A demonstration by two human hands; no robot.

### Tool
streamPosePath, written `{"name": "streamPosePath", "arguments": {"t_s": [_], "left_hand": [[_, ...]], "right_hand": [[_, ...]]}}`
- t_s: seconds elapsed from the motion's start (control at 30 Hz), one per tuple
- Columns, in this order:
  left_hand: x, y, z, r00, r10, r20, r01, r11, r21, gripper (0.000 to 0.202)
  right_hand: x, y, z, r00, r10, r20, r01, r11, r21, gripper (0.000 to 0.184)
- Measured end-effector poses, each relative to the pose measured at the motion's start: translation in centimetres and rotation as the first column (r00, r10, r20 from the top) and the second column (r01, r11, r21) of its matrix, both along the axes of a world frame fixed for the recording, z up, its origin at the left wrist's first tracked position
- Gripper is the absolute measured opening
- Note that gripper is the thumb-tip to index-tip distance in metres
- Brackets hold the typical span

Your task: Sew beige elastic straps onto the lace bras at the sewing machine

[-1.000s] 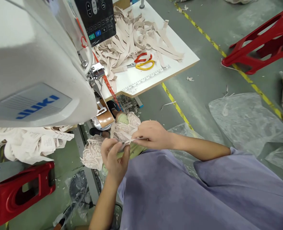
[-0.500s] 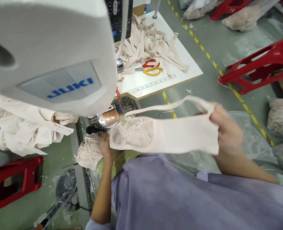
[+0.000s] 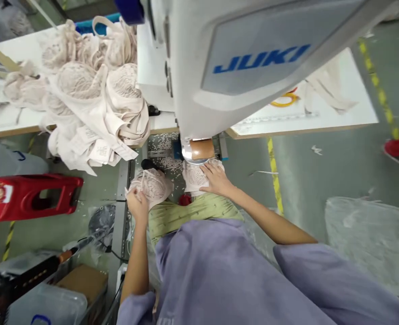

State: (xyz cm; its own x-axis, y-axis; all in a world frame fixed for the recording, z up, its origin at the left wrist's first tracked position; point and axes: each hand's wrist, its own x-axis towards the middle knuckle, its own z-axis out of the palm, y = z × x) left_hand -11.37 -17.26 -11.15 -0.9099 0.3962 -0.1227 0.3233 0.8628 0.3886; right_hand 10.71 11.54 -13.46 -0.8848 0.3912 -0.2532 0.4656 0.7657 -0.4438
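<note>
My left hand (image 3: 137,204) is closed on the edge of a pale lace bra cup (image 3: 153,186) below the table edge. My right hand (image 3: 216,178) lies with fingers stretched flat on the other lace cup (image 3: 194,175), pressing it right under the brown cylinder arm (image 3: 199,149) of the white JUKI sewing machine (image 3: 240,58). The machine head hides the needle area. A green ribbed cloth (image 3: 189,213) lies on my lap beneath both hands.
A heap of lace bras with labels (image 3: 91,104) hangs over the left table edge. Yellow-handled scissors (image 3: 283,99) and beige strips lie on the white table (image 3: 341,118) at right. A red stool (image 3: 30,196) stands left; plastic bags (image 3: 371,234) lie on the floor right.
My right hand let go of the stretched-out band and came back to the machine, now flat on a cup. The view swung left, bringing the bra heap into sight.
</note>
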Motion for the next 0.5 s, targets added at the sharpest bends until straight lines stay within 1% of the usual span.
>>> {"name": "streamPosePath", "arguments": {"t_s": [0.07, 0.1, 0.13, 0.2, 0.27, 0.33, 0.37, 0.43, 0.47, 0.5], "left_hand": [[-3.1, -2.2, 1.0, 0.989, 0.146, 0.003, -0.146, 0.986, -0.083, 0.036], [-4.0, -3.0, 1.2, 0.982, 0.188, 0.024, -0.184, 0.976, -0.115, 0.034], [-4.6, -3.5, 1.4, 0.975, 0.214, 0.051, -0.206, 0.969, -0.139, 0.033], [-4.3, -4.1, 1.8, 0.966, 0.244, 0.089, -0.227, 0.96, -0.163, 0.031], [-2.5, -4.1, 2.6, 0.962, 0.258, 0.088, -0.243, 0.958, -0.154, 0.029], [0.3, -3.7, 4.1, 0.966, 0.247, 0.075, -0.238, 0.965, -0.112, 0.035], [2.0, -3.3, 5.2, 0.971, 0.228, 0.076, -0.222, 0.972, -0.08, 0.037], [5.0, -2.2, 7.4, 0.981, 0.16, 0.11, -0.162, 0.987, 0.008, 0.038], [6.2, -1.6, 8.5, 0.983, 0.121, 0.138, -0.13, 0.99, 0.06, 0.039], [7.0, -0.9, 9.5, 0.982, 0.085, 0.167, -0.105, 0.988, 0.114, 0.041]], "right_hand": [[-1.6, -0.8, 0.0, 1.0, 0.004, 0.022, -0.004, 1.0, -0.022, 0.101], [-2.0, -1.0, 0.1, 1.0, -0.011, 0.011, 0.011, 1.0, -0.024, 0.099], [-2.2, -1.1, 0.4, 0.999, -0.033, -0.021, 0.032, 0.999, -0.022, 0.095], [-2.3, -1.7, 1.1, 0.989, -0.077, -0.123, 0.072, 0.996, -0.047, 0.086], [-2.8, -3.0, 2.0, 0.97, -0.091, -0.224, 0.058, 0.987, -0.147, 0.08], [-4.2, -4.8, 3.1, 0.96, -0.036, -0.277, -0.051, 0.953, -0.299, 0.082], [-5.2, -5.8, 3.7, 0.956, 0.019, -0.292, -0.13, 0.921, -0.368, 0.087], [-7.3, -7.8, 5.3, 0.932, 0.157, -0.326, -0.302, 0.833, -0.464, 0.096], [-8.2, -8.7, 6.2, 0.908, 0.234, -0.347, -0.389, 0.776, -0.496, 0.095], [-8.8, -9.3, 7.1, 0.881, 0.309, -0.359, -0.465, 0.71, -0.529, 0.087]]}}
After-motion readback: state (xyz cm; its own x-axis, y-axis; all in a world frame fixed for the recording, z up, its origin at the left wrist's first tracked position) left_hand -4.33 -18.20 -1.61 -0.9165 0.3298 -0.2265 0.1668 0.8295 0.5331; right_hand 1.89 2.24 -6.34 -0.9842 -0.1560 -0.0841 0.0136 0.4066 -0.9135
